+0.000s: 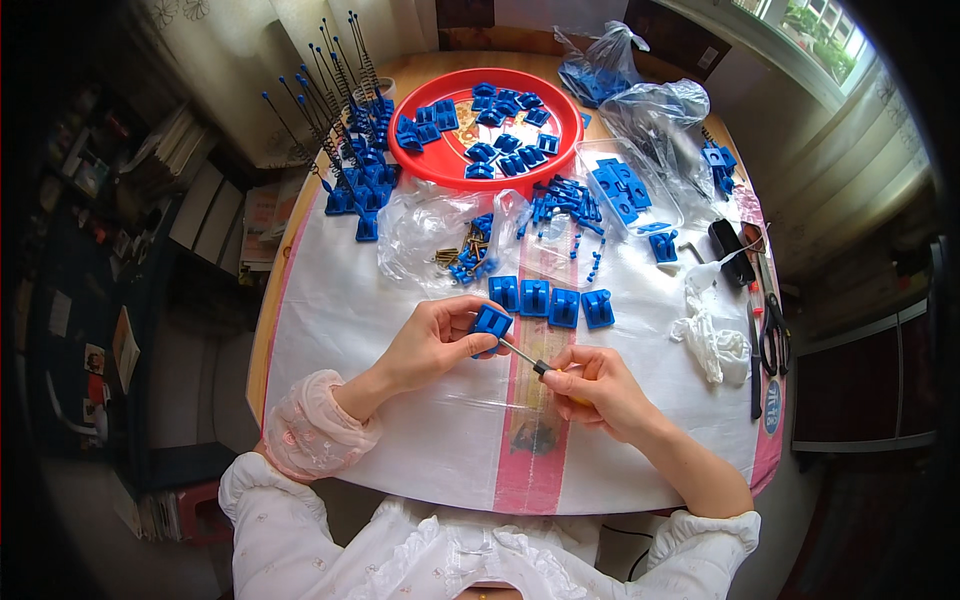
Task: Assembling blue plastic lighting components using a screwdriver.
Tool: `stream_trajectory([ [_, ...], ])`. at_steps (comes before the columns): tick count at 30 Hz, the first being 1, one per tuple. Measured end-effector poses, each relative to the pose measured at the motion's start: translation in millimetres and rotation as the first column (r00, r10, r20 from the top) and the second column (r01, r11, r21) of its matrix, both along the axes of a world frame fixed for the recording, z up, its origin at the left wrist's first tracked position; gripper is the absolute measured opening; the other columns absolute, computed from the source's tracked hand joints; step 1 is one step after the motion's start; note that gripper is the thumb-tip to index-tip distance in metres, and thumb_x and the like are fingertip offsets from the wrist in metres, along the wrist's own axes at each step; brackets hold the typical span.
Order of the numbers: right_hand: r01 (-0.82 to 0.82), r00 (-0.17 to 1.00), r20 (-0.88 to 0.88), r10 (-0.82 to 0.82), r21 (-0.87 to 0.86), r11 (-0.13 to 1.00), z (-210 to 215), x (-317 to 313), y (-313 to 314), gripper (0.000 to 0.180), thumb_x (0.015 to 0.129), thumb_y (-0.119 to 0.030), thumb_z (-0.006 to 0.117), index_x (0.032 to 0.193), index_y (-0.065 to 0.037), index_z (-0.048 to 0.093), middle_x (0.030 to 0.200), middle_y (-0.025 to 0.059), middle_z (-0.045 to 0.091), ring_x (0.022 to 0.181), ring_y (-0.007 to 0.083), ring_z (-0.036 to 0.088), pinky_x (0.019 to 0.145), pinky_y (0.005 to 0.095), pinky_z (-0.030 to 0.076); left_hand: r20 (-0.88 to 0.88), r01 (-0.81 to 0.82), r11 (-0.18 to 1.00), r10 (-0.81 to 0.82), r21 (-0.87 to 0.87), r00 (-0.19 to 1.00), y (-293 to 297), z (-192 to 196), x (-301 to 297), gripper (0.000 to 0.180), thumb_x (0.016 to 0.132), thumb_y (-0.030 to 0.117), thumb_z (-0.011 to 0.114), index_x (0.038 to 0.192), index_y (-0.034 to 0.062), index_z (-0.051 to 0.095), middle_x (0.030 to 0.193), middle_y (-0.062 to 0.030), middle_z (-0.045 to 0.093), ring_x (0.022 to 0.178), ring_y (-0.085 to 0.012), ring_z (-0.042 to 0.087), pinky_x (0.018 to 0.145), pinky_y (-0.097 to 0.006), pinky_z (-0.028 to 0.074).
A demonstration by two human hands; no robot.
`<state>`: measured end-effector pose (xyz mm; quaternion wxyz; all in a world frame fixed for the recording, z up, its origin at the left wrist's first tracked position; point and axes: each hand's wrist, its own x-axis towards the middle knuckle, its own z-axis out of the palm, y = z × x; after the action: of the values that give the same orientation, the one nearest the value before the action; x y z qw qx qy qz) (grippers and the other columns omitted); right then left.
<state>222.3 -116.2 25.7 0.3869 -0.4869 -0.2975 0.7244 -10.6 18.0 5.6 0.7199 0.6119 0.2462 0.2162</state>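
Showing: two bare hands at work over a tabletop [330,330] covered by a white sheet with a pink stripe.
Left hand [432,340]: fingers curled around a small blue plastic block [491,322], which is held just above the sheet.
Right hand [597,385]: closed on the handle of a thin screwdriver [525,359]; the metal shaft slants up and left, and its tip meets the underside of the held block.
Blue block: near the middle of the sheet, just below a row of like pieces.
Row of four blocks [551,302]: similar blue parts lying side by side on the sheet, just beyond both hands.
Screws [462,250]: a small heap of brass-coloured screws on crumpled clear plastic, beyond the row and to its left.
Red tray [565,110]: round, at the far edge of the tabletop, holding many loose blue parts.
Spring assemblies [345,150]: blue bases bearing upright dark rods with coil springs, clustered to the left of the tray.
Clear bags [655,105]: to the right of the tray, some with blue parts inside.
White cloth [715,340]: bunched at the right side of the sheet.
Scissors [773,335]: black-handled, near the right edge, just beside the cloth.
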Motion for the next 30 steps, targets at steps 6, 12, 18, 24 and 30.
stream_trajectory([
  [6, 0.007, 0.99, -0.142, -0.016, -0.061, 0.998, -3, 1, 1, 0.02, 0.096, -0.021, 0.069, 0.096, -0.002, 0.061, 0.063, 0.0053, 0.06, 0.042, 0.0028, 0.037, 0.038, 0.0229, 0.017, 0.005, 0.032, 0.999, -0.032, 0.013, 0.999, 2, 2, -1, 0.03, 0.093, 0.0, 0.065, 0.122, -0.0038, 0.059, 0.106, -0.0142, 0.07, 0.102, -0.025, 0.071, 0.088, -0.034, 0.06],
  [12, 0.047, 0.988, 0.136, -0.074, 0.196, 0.98, -9, -12, -6, 0.017, 0.096, -0.017, 0.069, 0.095, -0.001, 0.061, 0.063, 0.0037, 0.06, 0.046, 0.0044, 0.046, 0.04, 0.0227, 0.024, 0.004, 0.027, 0.999, -0.027, 0.038, 1.0, 1, 2, 0, 0.03, 0.092, -0.002, 0.065, 0.122, -0.0037, 0.059, 0.106, -0.0139, 0.07, 0.102, -0.0249, 0.071, 0.088, -0.034, 0.06],
  [18, 0.031, 0.986, 0.152, -0.063, 0.204, 0.979, -7, -13, -7, 0.019, 0.097, -0.019, 0.067, 0.097, -0.001, 0.061, 0.061, 0.0033, 0.06, 0.046, 0.0048, 0.047, 0.041, 0.0226, 0.027, 0.003, 0.035, 0.999, -0.035, 0.034, 0.999, 1, 5, -1, 0.031, 0.092, -0.003, 0.065, 0.122, -0.0037, 0.058, 0.107, -0.0141, 0.07, 0.102, -0.0252, 0.071, 0.088, -0.035, 0.06],
  [24, -0.008, 1.0, 0.006, 0.008, 0.05, 0.999, -6, -6, -4, 0.015, 0.098, -0.018, 0.065, 0.097, -0.003, 0.061, 0.061, 0.0075, 0.059, 0.039, 0.0038, 0.035, 0.037, 0.0225, 0.019, -0.015, 0.062, 0.998, -0.062, 0.031, 0.998, 3, 5, -2, 0.032, 0.092, -0.002, 0.065, 0.123, -0.0042, 0.058, 0.108, -0.016, 0.071, 0.102, -0.0254, 0.071, 0.088, -0.035, 0.06],
  [30, -0.015, 0.992, -0.127, 0.012, -0.024, 1.0, -5, -3, -2, 0.017, 0.1, -0.019, 0.063, 0.097, -0.003, 0.061, 0.061, 0.0079, 0.058, 0.039, 0.0032, 0.03, 0.036, 0.0216, 0.016, -0.037, 0.069, 0.997, -0.068, 0.025, 0.997, 3, 6, -2, 0.032, 0.093, 0.0, 0.066, 0.124, -0.0045, 0.057, 0.108, -0.0174, 0.071, 0.102, -0.0258, 0.071, 0.088, -0.034, 0.06],
])
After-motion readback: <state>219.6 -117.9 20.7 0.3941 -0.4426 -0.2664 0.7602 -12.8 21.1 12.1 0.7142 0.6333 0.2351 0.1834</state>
